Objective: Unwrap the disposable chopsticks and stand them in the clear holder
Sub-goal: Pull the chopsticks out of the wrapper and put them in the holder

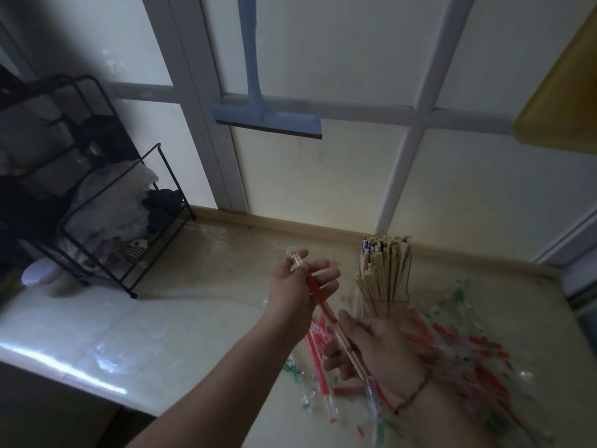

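A pair of wooden chopsticks [326, 310] in a clear wrapper with red print slants between both hands above the counter. My left hand [302, 279] holds the upper end, where bare wood sticks out of the wrapper. My right hand [365, 344] grips the lower part of the pair. The clear holder [386, 303] stands just right of my hands, packed with several upright bare chopsticks [384, 270]. Wrapped chopsticks and empty wrappers [458, 354] lie scattered on the counter under and right of my right hand.
A black wire rack [106, 221] with cloths and bags stands at the left on the beige counter [200, 286]. A blue squeegee [268, 119] hangs on the window behind. A yellow object [562, 98] is at the upper right.
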Available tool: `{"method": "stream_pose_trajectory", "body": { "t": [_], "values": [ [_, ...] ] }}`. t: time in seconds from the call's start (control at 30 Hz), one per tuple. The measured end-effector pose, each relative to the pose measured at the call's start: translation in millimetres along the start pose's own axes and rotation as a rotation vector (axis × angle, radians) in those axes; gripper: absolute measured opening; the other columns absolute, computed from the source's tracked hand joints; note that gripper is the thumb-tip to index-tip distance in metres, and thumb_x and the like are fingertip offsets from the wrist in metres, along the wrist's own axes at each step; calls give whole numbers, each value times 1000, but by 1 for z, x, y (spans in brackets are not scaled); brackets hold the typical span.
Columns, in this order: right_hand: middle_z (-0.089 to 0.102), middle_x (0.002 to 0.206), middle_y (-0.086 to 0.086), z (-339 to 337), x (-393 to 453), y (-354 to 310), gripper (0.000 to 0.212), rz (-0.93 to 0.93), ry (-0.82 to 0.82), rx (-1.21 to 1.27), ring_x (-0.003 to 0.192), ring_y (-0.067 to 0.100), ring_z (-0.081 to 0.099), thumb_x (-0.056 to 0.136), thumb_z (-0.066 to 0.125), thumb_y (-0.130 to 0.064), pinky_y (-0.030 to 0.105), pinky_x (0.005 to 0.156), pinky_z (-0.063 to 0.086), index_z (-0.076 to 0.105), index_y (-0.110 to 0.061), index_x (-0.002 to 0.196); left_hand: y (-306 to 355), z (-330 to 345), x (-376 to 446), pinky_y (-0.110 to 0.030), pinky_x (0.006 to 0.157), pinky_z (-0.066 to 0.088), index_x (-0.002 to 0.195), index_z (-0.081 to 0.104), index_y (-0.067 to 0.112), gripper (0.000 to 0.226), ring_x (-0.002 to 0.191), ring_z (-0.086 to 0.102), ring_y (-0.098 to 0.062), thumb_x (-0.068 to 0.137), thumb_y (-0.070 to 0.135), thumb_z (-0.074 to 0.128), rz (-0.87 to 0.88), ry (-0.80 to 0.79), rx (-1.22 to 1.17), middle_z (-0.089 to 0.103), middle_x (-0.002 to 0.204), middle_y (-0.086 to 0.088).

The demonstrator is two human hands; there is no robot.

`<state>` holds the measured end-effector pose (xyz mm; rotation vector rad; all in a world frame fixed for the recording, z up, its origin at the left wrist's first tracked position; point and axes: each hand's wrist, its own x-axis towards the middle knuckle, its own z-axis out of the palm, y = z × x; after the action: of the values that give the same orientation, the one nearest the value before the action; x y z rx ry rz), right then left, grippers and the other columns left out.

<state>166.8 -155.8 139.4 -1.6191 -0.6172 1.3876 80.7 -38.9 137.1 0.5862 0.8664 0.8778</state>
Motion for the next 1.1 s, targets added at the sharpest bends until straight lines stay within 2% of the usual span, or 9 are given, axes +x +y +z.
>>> {"method": "stream_pose_trajectory", "body": {
  "t": [0.1,0.33,0.47,0.6,0.7,0.83,0.97,1.03,1.1],
  "values": [
    [73,75,21,-5,-6,6,54,46,-29,-38,64,33,71,85,58,-49,30,50,53,66,4,88,4,-8,12,-32,57,57,118,45,10,20,61,69,-21,104,4,31,28,85,-73,61,92,-17],
    [70,66,20,-19,-8,21,31,45,-88,-109,55,26,68,97,54,-21,25,46,46,64,-2,74,19,-36,40,-26,52,52,109,48,10,15,52,59,-15,104,6,34,69,176,-214,58,80,-12],
    [70,68,22,-42,-17,32,28,111,-115,-175,57,26,67,96,55,-18,27,50,45,66,-2,75,55,-75,72,-27,56,58,104,52,10,21,69,69,-21,104,6,32,196,439,-233,63,89,-13],
    [69,68,25,-67,-22,38,28,136,-66,-213,56,25,67,95,55,-16,27,50,47,65,2,76,72,-128,99,-25,54,53,112,48,13,23,62,65,-16,104,8,27,323,712,-273,59,80,-7],
    [68,68,28,-77,-22,36,27,140,-28,-186,57,29,66,95,54,-12,29,50,48,64,6,77,46,-158,117,-26,56,51,104,51,16,22,63,64,-14,103,9,30,360,859,-78,62,79,-8],
    [68,68,30,-75,-19,29,28,104,-20,-192,59,31,65,93,55,-11,31,53,48,65,7,75,-15,-187,124,-37,101,46,126,60,7,32,112,60,-27,98,16,50,208,928,328,63,126,-16],
    [68,67,28,-74,-20,26,27,41,16,-202,62,36,63,92,57,-8,32,53,49,69,6,73,-20,-177,112,-52,116,22,151,27,7,72,144,20,-38,94,34,62,55,1045,716,23,159,-12],
    [70,66,23,-72,-18,28,25,-22,54,-254,63,42,64,91,60,-10,34,58,51,72,0,72,-20,-150,91,-51,116,24,148,35,9,61,142,29,-36,97,36,56,224,879,732,34,154,-13],
    [72,64,14,-64,-18,29,24,-82,95,-326,63,43,64,85,69,-26,35,63,51,74,-10,69,-27,-114,51,-47,103,45,130,58,15,47,123,55,-24,97,46,46,404,369,672,61,132,-3]
  ]
}}
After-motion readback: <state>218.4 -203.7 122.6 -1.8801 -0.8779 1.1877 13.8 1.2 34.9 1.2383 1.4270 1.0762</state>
